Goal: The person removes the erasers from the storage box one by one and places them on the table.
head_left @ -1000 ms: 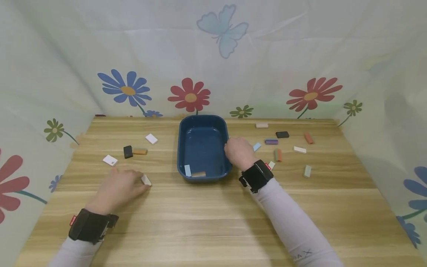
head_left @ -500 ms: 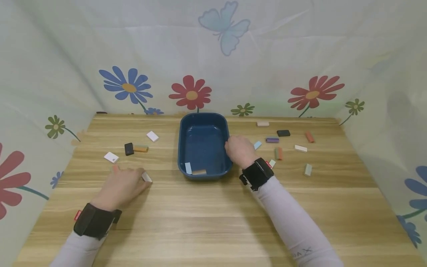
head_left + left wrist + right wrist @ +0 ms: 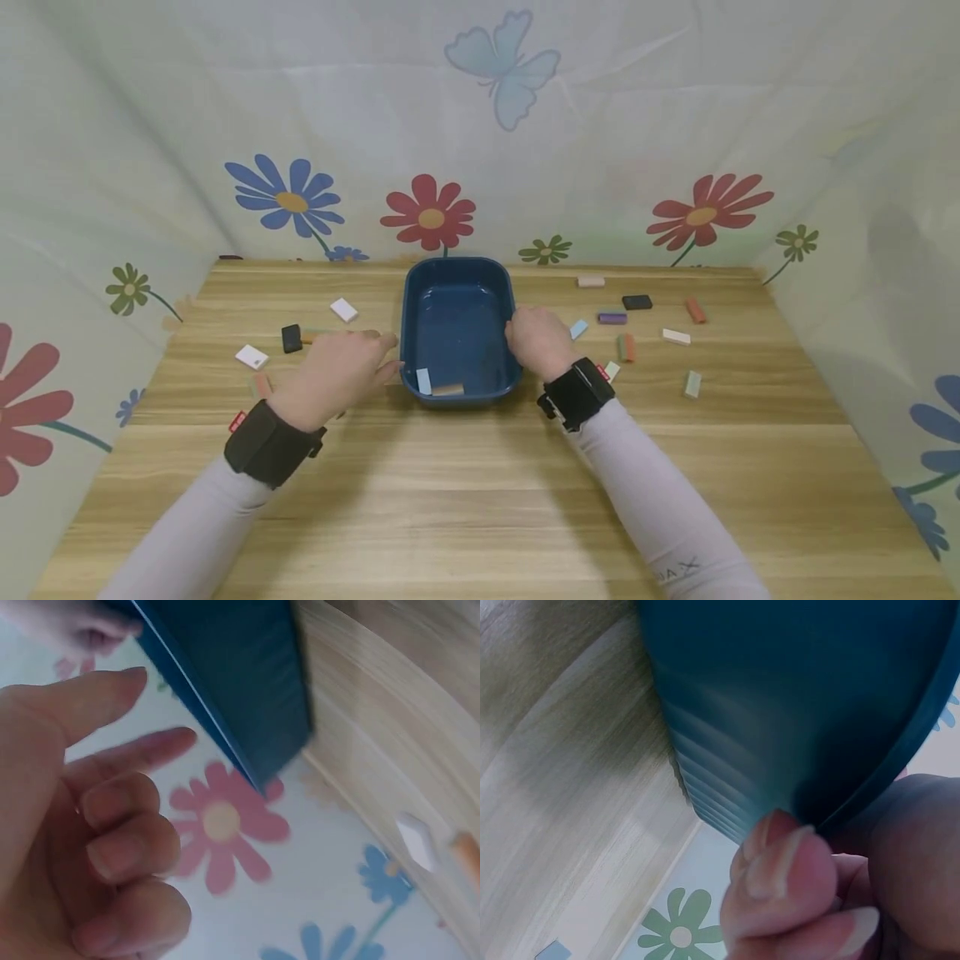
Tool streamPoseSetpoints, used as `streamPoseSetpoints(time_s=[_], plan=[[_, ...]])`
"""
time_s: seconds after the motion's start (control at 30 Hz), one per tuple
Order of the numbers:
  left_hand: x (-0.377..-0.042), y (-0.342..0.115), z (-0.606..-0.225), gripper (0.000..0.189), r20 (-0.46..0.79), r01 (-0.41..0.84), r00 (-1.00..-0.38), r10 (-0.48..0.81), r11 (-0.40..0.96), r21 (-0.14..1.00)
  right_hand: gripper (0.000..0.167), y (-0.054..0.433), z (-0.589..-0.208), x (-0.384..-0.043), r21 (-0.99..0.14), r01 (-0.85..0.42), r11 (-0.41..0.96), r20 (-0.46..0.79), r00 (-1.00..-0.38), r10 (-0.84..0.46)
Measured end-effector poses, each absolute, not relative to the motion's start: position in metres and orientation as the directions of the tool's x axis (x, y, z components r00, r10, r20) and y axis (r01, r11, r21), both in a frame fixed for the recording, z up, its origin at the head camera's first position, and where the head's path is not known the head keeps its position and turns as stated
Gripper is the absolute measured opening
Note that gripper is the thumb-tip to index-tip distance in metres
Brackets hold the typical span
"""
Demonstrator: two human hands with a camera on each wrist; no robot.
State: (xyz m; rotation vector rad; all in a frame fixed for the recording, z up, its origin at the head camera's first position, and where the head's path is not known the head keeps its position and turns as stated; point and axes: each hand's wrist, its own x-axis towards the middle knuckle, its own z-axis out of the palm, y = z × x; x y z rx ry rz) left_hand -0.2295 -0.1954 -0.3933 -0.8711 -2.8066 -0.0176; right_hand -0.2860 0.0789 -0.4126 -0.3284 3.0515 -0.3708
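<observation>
In the head view a deep blue rectangular tub [image 3: 457, 333] stands mid-table, with a pale block [image 3: 423, 382] and a brown block [image 3: 447, 389] at its near end. My right hand [image 3: 542, 342] grips the tub's right rim, the thumb over the edge and fingers against the outer wall. My left hand [image 3: 337, 371] reaches beside the tub's left rim. Its thumb and forefinger stretch apart towards the rim, the other fingers loosely curled, with nothing between them in the left wrist view. Partly covered by this hand is an orange-and-green block [image 3: 261, 384].
Left of the tub lie two white blocks [image 3: 344, 310] and a black block [image 3: 291, 338]. Several more are scattered on the right, among them a purple block [image 3: 612, 318], a black block [image 3: 637, 302] and a pale green block [image 3: 692, 384]. A flowered cloth [image 3: 600, 133] hangs behind the wooden table.
My left hand has left the white block it was touching on the table and moved right, up to the tub's left rim. The right hand has kept its grip on the tub.
</observation>
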Motion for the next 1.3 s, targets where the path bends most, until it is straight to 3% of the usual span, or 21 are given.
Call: streamPoseSetpoints(time_s=[0.43, 0.73, 1.3], plan=[[-0.266, -0.142, -0.395, 0.022, -0.134, 0.744, -0.664, 0.735, 0.668, -0.021, 0.034, 0.079, -0.415, -0.283, -0.252, -0.177, 0.951, -0.023, -0.982, -0.189], [-0.271, -0.126, -0.402, 0.024, -0.264, 0.707, -0.7, 0.663, 0.696, -0.128, 0.034, 0.079, -0.414, -0.284, -0.25, -0.169, 0.953, -0.033, -0.983, -0.182], [-0.272, -0.122, -0.402, 0.026, -0.268, 0.701, -0.71, 0.651, 0.69, -0.181, 0.035, 0.081, -0.414, -0.284, -0.267, -0.157, 0.951, -0.045, -0.984, -0.175]])
